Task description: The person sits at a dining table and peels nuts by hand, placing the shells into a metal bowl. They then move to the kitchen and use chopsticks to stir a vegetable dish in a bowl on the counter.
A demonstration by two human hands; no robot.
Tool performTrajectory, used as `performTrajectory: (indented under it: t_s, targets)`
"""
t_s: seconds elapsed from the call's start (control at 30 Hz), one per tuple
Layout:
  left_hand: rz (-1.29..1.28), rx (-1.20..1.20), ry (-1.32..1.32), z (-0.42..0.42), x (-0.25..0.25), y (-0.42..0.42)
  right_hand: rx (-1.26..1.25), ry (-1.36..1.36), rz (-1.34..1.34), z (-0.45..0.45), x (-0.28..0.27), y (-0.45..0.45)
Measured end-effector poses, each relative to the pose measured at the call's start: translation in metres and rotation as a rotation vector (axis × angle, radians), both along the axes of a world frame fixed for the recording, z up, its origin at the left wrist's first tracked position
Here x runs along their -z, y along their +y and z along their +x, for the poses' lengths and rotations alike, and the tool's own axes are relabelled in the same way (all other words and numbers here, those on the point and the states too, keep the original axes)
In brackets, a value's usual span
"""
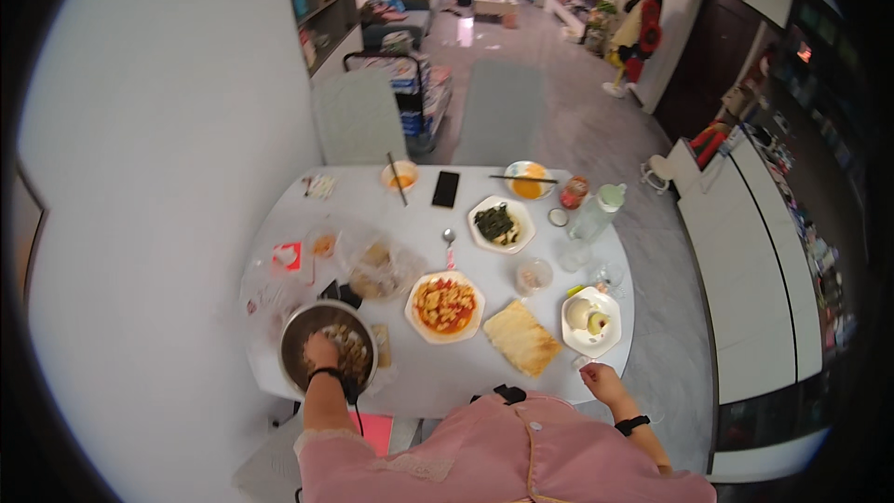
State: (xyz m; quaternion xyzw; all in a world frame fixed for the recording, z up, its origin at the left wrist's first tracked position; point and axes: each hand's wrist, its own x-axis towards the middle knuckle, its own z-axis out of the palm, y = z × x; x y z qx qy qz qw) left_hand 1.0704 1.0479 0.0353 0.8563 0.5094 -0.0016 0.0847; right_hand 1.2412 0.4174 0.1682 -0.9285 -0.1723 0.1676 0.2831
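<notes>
My left hand (pixel 322 351) reaches down into a deep stainless steel bowl (pixel 290 370) at the left of the table. Small brown and pale pieces (pixel 355 356), too blurred to name, lie inside the bowl. The fingertips are hidden, so a grip on any piece cannot be made out. At the table's front right edge is my right hand (pixel 602 383), its fingers bent close together. Just beyond them lies a small whitish scrap (pixel 581 362); whether the fingers touch it is unclear. A white plate (pixel 606 346) with a pale round bun (pixel 579 314) and a partly eaten piece stands above this hand.
On the table (pixel 447 381) are a flatbread (pixel 522 337), a red saucy dish (pixel 445 305), dark greens (pixel 495 223), a spoon (pixel 449 237) and a phone (pixel 445 189). Plastic bags (pixel 380 265) lie near the steel bowl. A glass pitcher (pixel 597 213) stands at the right edge.
</notes>
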Motion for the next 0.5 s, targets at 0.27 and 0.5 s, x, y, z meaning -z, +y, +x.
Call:
performTrajectory:
  t_s: [0.27, 0.5]
  targets:
    - [-0.16, 0.053, -0.233, 0.018, -0.028, -0.01, -0.106, -0.043, -0.082, 0.015, -0.016, 0.015]
    - [-1.221, -0.22, -1.303, 0.033, -0.123, -0.105, -0.304, -0.124, 0.054, 0.056, -0.054, 0.081]
